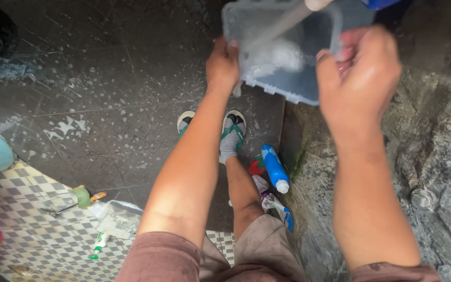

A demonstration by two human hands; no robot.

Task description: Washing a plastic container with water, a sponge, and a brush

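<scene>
Both hands are gripping a clear plastic tub (288,47) up at chest height, over a wet dark floor (105,104) flecked w/ suds. Left hand (222,63) is pinching the tub's near rim, fingers curled over the edge and pressed together, thumb side under. Right hand (360,73) is clamping the opposite side wall, fingers wrapped round it; the fingertips are hidden behind the plastic, so exact spread is unclear. The tub is being tipped w/ its open side toward the camera, prob. so the stream of water (283,23) coming down from above is running into it; foam is sitting inside. Holding at two opposite edges is keeping it steady under the flow.

Below, feet in green-strapped sandals (233,130) are standing apart on the floor, just beside a rough stone ledge (434,156). A blue bottle (275,168) w/ white cap is lying at the ledge's base, near some colourful packets. On the checkered tile (37,230) at left: a green-headed brush (82,197), a second clear container (118,219), a small tube.
</scene>
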